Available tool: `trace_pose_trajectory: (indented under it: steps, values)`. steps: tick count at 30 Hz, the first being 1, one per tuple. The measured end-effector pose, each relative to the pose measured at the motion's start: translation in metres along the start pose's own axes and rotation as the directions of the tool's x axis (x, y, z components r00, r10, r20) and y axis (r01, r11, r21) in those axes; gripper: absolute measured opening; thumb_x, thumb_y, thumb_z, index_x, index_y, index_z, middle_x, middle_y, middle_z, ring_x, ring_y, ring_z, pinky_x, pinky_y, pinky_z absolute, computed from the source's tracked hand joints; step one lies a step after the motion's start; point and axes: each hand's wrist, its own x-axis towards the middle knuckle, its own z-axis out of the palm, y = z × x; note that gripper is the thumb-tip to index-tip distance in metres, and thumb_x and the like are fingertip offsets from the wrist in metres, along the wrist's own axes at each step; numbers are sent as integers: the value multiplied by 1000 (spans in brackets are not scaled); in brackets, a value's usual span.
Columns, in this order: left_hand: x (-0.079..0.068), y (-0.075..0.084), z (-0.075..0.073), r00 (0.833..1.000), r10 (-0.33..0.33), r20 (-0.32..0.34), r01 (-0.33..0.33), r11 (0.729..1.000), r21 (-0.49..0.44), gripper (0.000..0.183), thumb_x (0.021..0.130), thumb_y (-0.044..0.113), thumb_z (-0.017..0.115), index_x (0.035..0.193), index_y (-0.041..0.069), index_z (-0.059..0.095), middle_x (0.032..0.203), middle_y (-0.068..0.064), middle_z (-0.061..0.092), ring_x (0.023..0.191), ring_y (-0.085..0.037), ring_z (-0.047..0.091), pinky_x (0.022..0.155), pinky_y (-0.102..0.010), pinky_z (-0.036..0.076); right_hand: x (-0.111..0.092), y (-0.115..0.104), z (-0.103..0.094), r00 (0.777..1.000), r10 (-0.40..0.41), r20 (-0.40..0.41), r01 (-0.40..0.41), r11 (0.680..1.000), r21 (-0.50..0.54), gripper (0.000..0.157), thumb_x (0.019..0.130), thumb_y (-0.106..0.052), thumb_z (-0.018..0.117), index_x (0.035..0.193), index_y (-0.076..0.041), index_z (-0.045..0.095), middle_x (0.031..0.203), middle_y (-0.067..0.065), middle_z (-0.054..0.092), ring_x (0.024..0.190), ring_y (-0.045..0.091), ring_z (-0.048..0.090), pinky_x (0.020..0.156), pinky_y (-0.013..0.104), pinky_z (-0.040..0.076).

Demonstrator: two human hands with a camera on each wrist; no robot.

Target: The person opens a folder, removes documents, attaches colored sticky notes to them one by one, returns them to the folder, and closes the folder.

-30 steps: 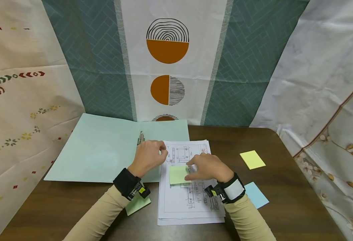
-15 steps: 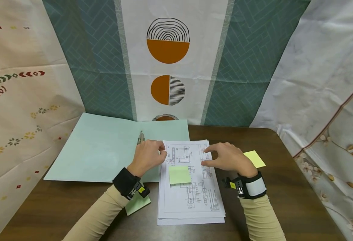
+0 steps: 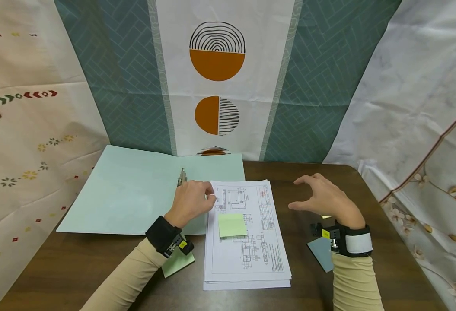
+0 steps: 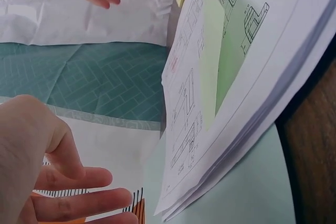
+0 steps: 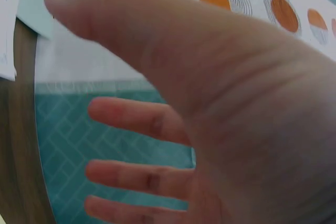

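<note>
left hand (image 3: pixel 190 203) and right hand (image 3: pixel 326 198) are hovering apart, loose and empty. green note (image 3: pixel 231 225) is curling off the papers (image 3: pixel 225 263); risk is left hand brushing and peeling it.

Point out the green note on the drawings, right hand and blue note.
Green note (image 3: pixel 232 225), head view: middle of its face.
Right hand (image 3: pixel 326 199), head view: middle of the hand.
Blue note (image 3: pixel 322 254), head view: its uncovered part.

Your right hand (image 3: pixel 326 196) covers nearly all the square yellow paper note (image 3: pixel 325 217) near the right edge of the brown wooden table (image 3: pixel 276 172). Your left hand (image 3: pixel 190 202) hides the lower end of the slim silver object (image 3: pixel 182 176). Lettering on the white printed sheets (image 3: pixel 228 272) is too small to read.
</note>
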Motion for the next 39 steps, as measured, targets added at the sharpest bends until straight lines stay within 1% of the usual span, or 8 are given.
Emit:
trace_pose_trajectory:
  steps: [3, 6, 11, 15, 20, 27, 32, 39]
  values:
    - [0, 0, 0, 1000, 1, 2, -1, 1000, 2, 15, 93, 16, 73, 96, 10, 86, 90, -7, 85, 58, -12, 53, 52, -26, 38, 0, 11, -3, 999, 27, -22, -27, 1000, 9, 83, 92, -57, 88, 154, -8, 63, 156, 35, 53, 130, 51, 62, 95, 67, 57]
    - [0, 0, 1, 1000, 1, 7, -1, 1000, 4, 15, 93, 17, 73, 96, 10, 86, 90, -6, 85, 57, -11, 51, 52, -26, 37, 0, 23, -5, 995, 86, -57, -85, 996, 18, 87, 95, -56, 85, 159, -4, 57, 161, 41, 44, 139, 61, 52, 101, 76, 52]
    - [0, 0, 1, 1000, -1, 7, 1, 1000, 0, 15, 92, 17, 73, 97, 10, 86, 90, -6, 85, 57, -11, 52, 52, -26, 39, 0, 48, -4, 966, 235, -112, -230, 972, 54, 95, 99, -56, 80, 167, -2, 42, 166, 51, 24, 145, 78, 33, 99, 86, 46]
    - [-2, 0, 2, 1000, -6, 8, 6, 1000, 6, 14, 93, 17, 74, 96, 10, 86, 90, -6, 85, 58, -11, 53, 52, -25, 38, 2, 62, 1, 955, 283, -87, -278, 958, 63, 100, 98, -59, 79, 169, -2, 38, 166, 53, 20, 145, 82, 31, 96, 86, 48]
    - [-2, 0, 3, 1000, -2, 9, 2, 1000, 16, 14, 94, 17, 75, 96, 9, 86, 89, -6, 85, 58, -12, 53, 51, -24, 36, 4, 73, 4, 960, 278, -11, -278, 960, 20, 104, 96, -58, 83, 168, 1, 37, 160, 56, 23, 141, 83, 36, 99, 87, 47]
    - [0, 2, 2, 1000, 1, 14, -1, 1000, 11, 14, 94, 16, 74, 96, 10, 86, 88, -6, 84, 56, -12, 50, 51, -24, 35, -4, 74, 9, 968, 240, 76, -236, 970, -59, 104, 88, -55, 88, 159, 7, 43, 144, 52, 40, 118, 68, 59, 93, 72, 56]
    - [1, 3, 0, 1000, 5, 9, -5, 1000, 9, 14, 93, 16, 75, 96, 9, 86, 87, -6, 84, 56, -12, 50, 51, -25, 34, -13, 62, 18, 965, 238, 111, -229, 970, -84, 98, 85, -53, 91, 151, 7, 49, 135, 49, 45, 103, 55, 61, 84, 62, 57]
    - [0, 3, 1, 1000, 6, 17, -6, 1000, 28, 14, 93, 17, 75, 96, 9, 87, 86, -6, 84, 55, -12, 50, 50, -23, 32, -27, 52, 31, 934, 282, 220, -268, 959, -89, 94, 81, -49, 98, 142, 4, 50, 129, 44, 45, 95, 43, 63, 80, 52, 58]
